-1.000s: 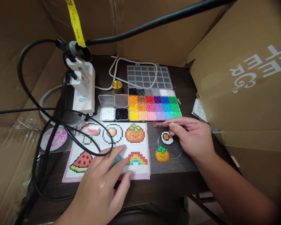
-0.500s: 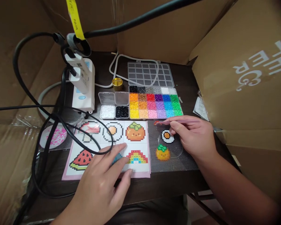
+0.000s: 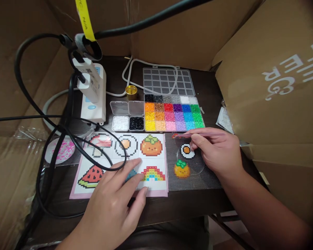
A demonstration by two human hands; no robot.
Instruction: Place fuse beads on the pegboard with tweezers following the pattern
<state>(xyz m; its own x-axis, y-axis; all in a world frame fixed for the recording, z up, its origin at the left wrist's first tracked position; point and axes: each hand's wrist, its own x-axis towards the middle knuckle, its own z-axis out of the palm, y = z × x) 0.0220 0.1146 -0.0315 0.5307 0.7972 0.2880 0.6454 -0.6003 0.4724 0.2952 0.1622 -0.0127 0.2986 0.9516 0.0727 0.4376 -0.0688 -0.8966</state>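
Observation:
Pink tweezers point(image 3: 207, 134) are pinched in my right hand point(image 3: 221, 151), their tips at a small patch of red and orange beads point(image 3: 175, 136) near the top left of the dark mesh mat point(image 3: 206, 182). Below the tips on that mat lie a fried-egg bead piece point(image 3: 187, 151) and an orange persimmon bead piece with green leaves point(image 3: 182, 170). My left hand point(image 3: 117, 196) rests with fingers spread on the pattern sheet point(image 3: 152, 149), partly covering its lower middle picture. A rainbow pattern point(image 3: 152, 174) shows just right of its fingertips.
A sorted bead box point(image 3: 174, 113) stands behind the mat, its clear lid open. Left of it are small boxes of white beads point(image 3: 120, 123) and black beads point(image 3: 137, 123). A gold tin point(image 3: 131, 91) sits behind. Black cables point(image 3: 65, 126) loop over the sheet, near a power strip point(image 3: 100, 93).
The view has shifted very slightly. Both hands stay almost in place, with the tweezers still at the red and orange beads.

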